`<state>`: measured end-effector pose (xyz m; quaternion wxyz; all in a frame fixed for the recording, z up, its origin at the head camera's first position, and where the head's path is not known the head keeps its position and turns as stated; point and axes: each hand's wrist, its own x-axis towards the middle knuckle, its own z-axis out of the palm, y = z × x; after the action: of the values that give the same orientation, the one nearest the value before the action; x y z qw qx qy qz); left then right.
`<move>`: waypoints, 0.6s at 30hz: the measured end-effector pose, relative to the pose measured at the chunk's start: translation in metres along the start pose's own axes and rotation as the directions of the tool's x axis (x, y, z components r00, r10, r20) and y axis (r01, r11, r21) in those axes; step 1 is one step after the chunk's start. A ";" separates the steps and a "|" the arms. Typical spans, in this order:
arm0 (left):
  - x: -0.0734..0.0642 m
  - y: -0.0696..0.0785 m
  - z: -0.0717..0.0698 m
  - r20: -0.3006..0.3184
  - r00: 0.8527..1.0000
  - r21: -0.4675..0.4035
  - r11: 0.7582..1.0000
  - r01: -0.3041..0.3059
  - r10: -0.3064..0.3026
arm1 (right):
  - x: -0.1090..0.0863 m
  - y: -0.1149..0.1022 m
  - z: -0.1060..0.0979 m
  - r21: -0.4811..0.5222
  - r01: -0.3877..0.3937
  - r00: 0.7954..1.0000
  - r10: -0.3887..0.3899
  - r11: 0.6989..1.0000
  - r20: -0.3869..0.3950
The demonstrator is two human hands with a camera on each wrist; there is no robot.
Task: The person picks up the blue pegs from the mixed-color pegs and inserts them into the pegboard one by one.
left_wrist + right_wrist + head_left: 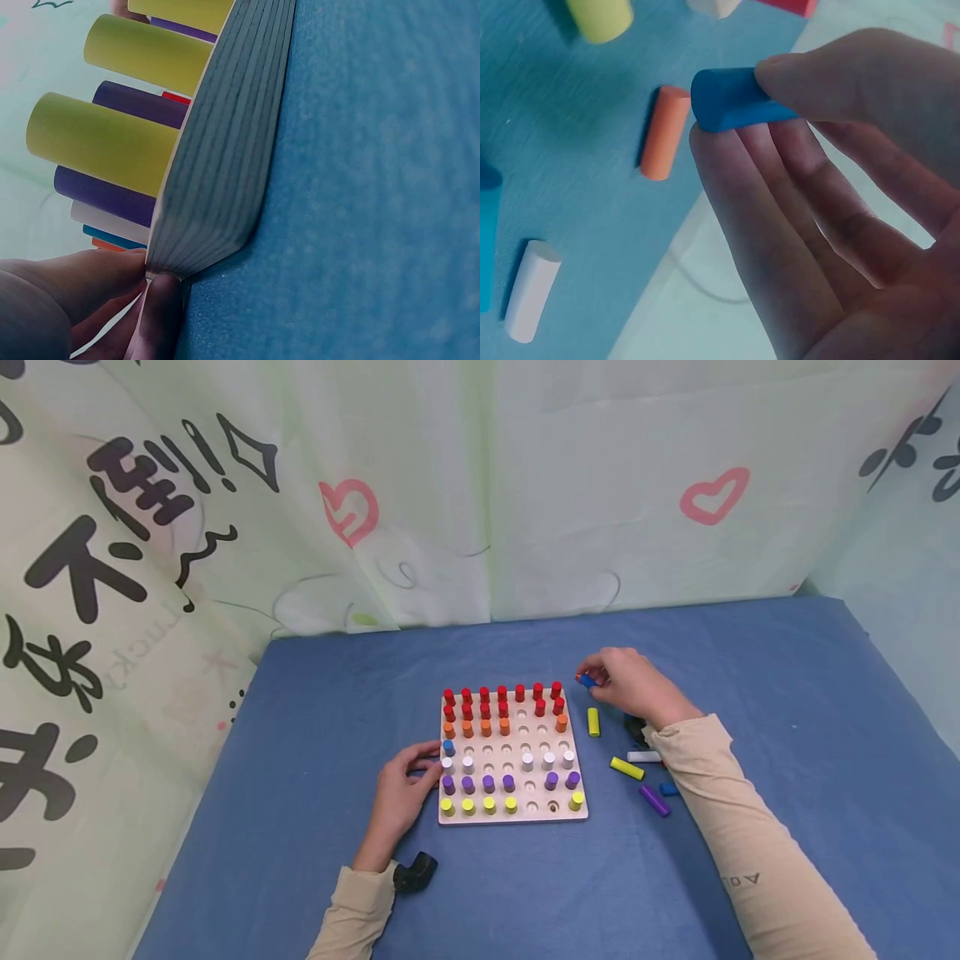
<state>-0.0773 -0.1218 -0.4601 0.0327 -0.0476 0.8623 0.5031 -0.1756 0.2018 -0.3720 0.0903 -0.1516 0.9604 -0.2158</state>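
Observation:
A light wooden pegboard (495,819) bears rows of red, orange, white, purple and yellow pegs, with one blue peg (448,748) at the left end of its row. Some holes have no peg. My left hand (397,792) holds the board's left edge; in the left wrist view its thumb and a finger pinch the board near the corner. Beyond the board's far right corner, my right hand (628,683) pinches a blue peg (739,97) between thumb and fingers. The right wrist view shows that peg lying sideways, raised above the blue cloth.
To the board's right lie loose pegs: two yellow, one of them (593,722) nearest the board, a purple (655,801), a white (642,757) and a blue (669,789) beside my right sleeve. An orange peg (665,133) shows in the right wrist view. A printed curtain (525,527) hangs behind the table.

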 end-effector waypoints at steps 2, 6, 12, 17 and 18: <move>0.000 0.001 0.000 0.001 1.000 0.000 1.000 0.006 -0.006 | -0.001 -0.003 0.000 0.000 0.009 1.000 -0.009 1.000 -0.005; 0.001 0.001 0.000 0.003 1.000 0.000 1.000 0.011 -0.011 | -0.004 -0.009 -0.002 0.017 0.024 1.000 -0.023 1.000 -0.015; 0.000 0.001 0.001 -0.004 1.000 0.008 1.000 0.004 -0.004 | -0.007 -0.018 -0.004 0.059 0.042 0.999 -0.040 0.997 -0.030; 0.000 0.001 0.001 -0.012 1.000 0.009 1.000 0.004 -0.004 | -0.008 -0.023 -0.004 0.072 0.054 0.998 -0.052 0.996 -0.036; 0.000 0.001 0.001 -0.012 1.000 0.009 1.000 0.004 -0.004 | -0.008 -0.024 -0.004 0.072 0.055 0.998 -0.053 0.996 -0.037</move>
<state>-0.0775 -0.1200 -0.4601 0.0287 -0.0524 0.8647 0.4988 -0.1628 0.1856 -0.3572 0.0731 -0.1703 0.9489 -0.2555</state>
